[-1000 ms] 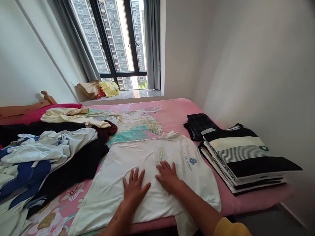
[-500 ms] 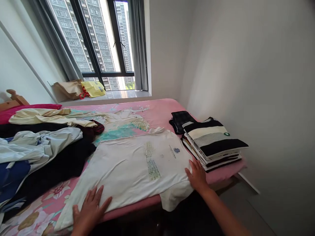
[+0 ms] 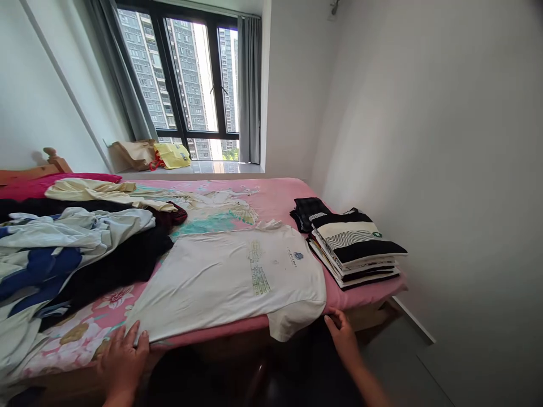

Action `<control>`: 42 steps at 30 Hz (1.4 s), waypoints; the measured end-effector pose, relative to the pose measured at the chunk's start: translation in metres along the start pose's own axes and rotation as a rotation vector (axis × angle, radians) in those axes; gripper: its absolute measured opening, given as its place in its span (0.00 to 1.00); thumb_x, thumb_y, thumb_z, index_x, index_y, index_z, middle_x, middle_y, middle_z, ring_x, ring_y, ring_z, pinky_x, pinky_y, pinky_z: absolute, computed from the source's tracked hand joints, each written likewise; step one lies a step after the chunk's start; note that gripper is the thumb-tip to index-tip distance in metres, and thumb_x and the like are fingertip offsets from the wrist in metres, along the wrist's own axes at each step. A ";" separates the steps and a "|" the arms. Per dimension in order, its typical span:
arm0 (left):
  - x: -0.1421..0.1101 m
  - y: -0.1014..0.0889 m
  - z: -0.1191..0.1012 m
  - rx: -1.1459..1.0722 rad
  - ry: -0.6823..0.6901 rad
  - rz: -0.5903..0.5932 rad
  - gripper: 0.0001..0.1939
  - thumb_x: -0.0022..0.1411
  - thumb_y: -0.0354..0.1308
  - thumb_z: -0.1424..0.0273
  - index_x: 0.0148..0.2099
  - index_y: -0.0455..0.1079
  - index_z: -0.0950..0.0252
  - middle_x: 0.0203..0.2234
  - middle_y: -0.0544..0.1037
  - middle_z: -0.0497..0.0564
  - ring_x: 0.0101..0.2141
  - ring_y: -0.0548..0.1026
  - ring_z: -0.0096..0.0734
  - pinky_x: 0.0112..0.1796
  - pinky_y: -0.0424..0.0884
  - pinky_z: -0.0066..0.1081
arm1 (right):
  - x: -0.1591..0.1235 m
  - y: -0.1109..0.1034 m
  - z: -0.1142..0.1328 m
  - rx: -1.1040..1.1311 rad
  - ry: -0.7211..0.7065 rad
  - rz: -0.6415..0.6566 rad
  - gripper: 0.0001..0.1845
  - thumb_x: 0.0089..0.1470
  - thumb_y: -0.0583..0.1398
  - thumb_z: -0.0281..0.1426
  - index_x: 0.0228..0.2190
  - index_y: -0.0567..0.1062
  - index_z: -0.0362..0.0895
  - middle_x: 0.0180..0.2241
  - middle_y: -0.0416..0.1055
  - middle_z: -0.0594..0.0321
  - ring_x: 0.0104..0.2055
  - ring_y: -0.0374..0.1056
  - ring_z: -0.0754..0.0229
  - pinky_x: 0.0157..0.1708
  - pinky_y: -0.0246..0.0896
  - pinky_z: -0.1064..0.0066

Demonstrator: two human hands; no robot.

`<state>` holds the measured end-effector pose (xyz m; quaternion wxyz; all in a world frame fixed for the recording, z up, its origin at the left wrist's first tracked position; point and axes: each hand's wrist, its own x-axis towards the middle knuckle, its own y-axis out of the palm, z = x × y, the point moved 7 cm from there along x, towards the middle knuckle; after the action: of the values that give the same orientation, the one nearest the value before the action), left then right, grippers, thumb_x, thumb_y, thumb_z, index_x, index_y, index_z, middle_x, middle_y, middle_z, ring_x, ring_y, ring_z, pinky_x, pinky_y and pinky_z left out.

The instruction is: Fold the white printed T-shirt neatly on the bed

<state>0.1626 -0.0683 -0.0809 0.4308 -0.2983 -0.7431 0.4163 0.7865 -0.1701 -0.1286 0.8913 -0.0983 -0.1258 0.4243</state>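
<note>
Your left hand [image 3: 121,362] lies flat, fingers spread, on the hem corner of the white T-shirt [image 3: 229,280] at the near edge of the bed [image 3: 271,195]. Your right hand [image 3: 343,333] sits at the shirt's other near corner, beside the sleeve hanging over the edge; whether its grip pinches cloth, you cannot tell. The shirt lies face up, spread flat on the pink floral bedsheet. Just right of it: a stack of folded clothes [image 3: 356,249], striped top uppermost. Left of it: a heap of unfolded garments [image 3: 72,249]. Bags [image 3: 150,155] rest on the windowsill
</note>
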 end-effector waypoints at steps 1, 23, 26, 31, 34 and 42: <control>0.000 0.000 0.003 0.018 0.018 -0.024 0.20 0.62 0.43 0.62 0.51 0.69 0.60 0.55 0.69 0.54 0.57 0.63 0.40 0.56 0.59 0.43 | -0.001 0.002 -0.002 0.073 0.095 -0.004 0.27 0.41 0.61 0.49 0.38 0.72 0.41 0.39 0.72 0.53 0.42 0.69 0.50 0.46 0.64 0.59; -0.004 -0.032 0.030 -0.037 -0.333 0.162 0.22 0.58 0.49 0.59 0.51 0.69 0.63 0.43 0.73 0.60 0.45 0.70 0.49 0.44 0.67 0.43 | -0.064 0.072 -0.026 0.407 0.584 0.305 0.33 0.36 0.67 0.46 0.43 0.72 0.40 0.40 0.76 0.53 0.44 0.71 0.46 0.39 0.71 0.60; -0.011 -0.051 0.002 -0.061 -0.276 0.002 0.20 0.58 0.49 0.63 0.50 0.69 0.64 0.46 0.72 0.60 0.49 0.67 0.52 0.47 0.64 0.50 | -0.070 0.087 -0.014 0.434 0.573 0.383 0.28 0.42 0.64 0.47 0.43 0.73 0.44 0.45 0.74 0.55 0.47 0.70 0.47 0.41 0.70 0.59; -0.041 -0.044 -0.111 -0.270 0.205 0.039 0.16 0.62 0.47 0.69 0.48 0.70 0.65 0.50 0.73 0.54 0.54 0.65 0.39 0.57 0.57 0.42 | -0.078 0.103 0.007 0.549 0.671 0.418 0.31 0.42 0.66 0.45 0.45 0.72 0.38 0.42 0.76 0.53 0.46 0.71 0.47 0.42 0.69 0.61; -0.059 -0.023 -0.185 -0.323 0.399 0.193 0.15 0.61 0.50 0.70 0.48 0.71 0.57 0.51 0.74 0.47 0.56 0.64 0.35 0.58 0.56 0.39 | -0.078 0.095 0.011 0.531 0.699 0.361 0.31 0.41 0.67 0.46 0.42 0.74 0.36 0.35 0.78 0.55 0.42 0.73 0.47 0.41 0.69 0.62; -0.091 0.016 -0.309 -0.246 0.596 0.675 0.30 0.60 0.53 0.61 0.63 0.57 0.61 0.65 0.53 0.56 0.64 0.45 0.48 0.60 0.41 0.57 | -0.073 0.077 -0.030 0.297 0.639 0.314 0.34 0.36 0.68 0.49 0.40 0.76 0.38 0.36 0.78 0.54 0.42 0.73 0.48 0.38 0.69 0.67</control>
<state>0.4794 -0.0218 -0.0438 0.4274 -0.6791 -0.4920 0.3379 0.6949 -0.1812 -0.1889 0.8142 -0.1135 0.2379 0.5173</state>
